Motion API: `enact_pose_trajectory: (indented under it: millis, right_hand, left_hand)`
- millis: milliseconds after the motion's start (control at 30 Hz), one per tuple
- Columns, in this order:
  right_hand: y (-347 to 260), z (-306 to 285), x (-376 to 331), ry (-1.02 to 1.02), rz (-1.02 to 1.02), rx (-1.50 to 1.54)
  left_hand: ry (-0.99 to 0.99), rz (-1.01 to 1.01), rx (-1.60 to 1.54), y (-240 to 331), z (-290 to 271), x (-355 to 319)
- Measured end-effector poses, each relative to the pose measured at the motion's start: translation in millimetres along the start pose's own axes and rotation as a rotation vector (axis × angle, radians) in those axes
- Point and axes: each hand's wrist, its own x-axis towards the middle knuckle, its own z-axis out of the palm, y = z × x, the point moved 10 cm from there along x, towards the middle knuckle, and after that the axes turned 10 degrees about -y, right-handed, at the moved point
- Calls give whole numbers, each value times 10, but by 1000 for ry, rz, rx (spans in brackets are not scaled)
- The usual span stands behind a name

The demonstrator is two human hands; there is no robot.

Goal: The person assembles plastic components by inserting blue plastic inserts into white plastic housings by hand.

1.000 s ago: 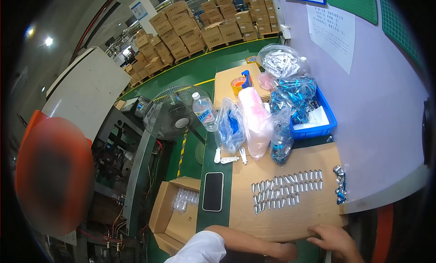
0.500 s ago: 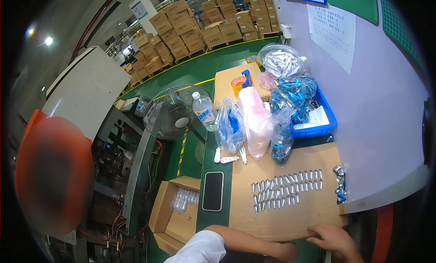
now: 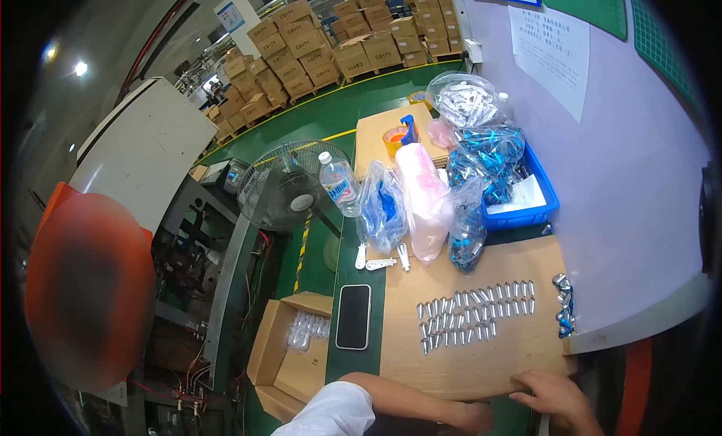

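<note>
Silver pieces: short, shiny, silver metal cylinders [image 3: 474, 315], laid in uneven slanting rows on the flat brown cardboard sheet [image 3: 526, 353] over the green-topped desk [image 3: 350, 364].
Right hand: bare right hand [image 3: 549, 394], at the sheet's near edge, fingers loosely spread, thumb apart; grip wide, nothing seen in it.
Left hand: bare left hand [image 3: 475, 418], below a short white sleeve [image 3: 335, 410], at the near edge, shaded; fingers hidden, so I cannot tell its grip.
Stage at the rows: a standstill, as I judge it; neither hand touches a silver piece.
Reach to the rows: would call for lifting the right hand forward and narrowing finger and thumb on one slim piece without knocking its close neighbours.
Side heap: loose silver and blue metal pieces [image 3: 562, 306], jumbled along the sheet's right edge, close by the pale lilac wall [image 3: 624, 233].
Left strip: black-screened phone [image 3: 353, 317], beside the sheet.
Far end: clear plastic bag of blue and silver pieces [image 3: 465, 248], long pink plastic bundle [image 3: 419, 199], blue plastic tray [image 3: 523, 220].
In the way: nothing between right hand and rows; the bags crowd only the space beyond.
</note>
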Motion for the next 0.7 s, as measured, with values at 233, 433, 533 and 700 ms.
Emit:
enact_pose_trajectory:
  millis: [233,433,533,700]
  right_hand:
    - [42,21,-1,20,6,-26]
    - [-24,-10,-6,0,7,-7]
    - [-15,-3,7,-9,-3,-5]
    - [6,3,0,7,-13,6]
  left_hand:
    - [42,-2,27,14,-83,-35]
    - [90,5,55,8,-4,-12]
    - [87,10,85,19,-1,-6]
    - [89,19,88,21,-51,-27]
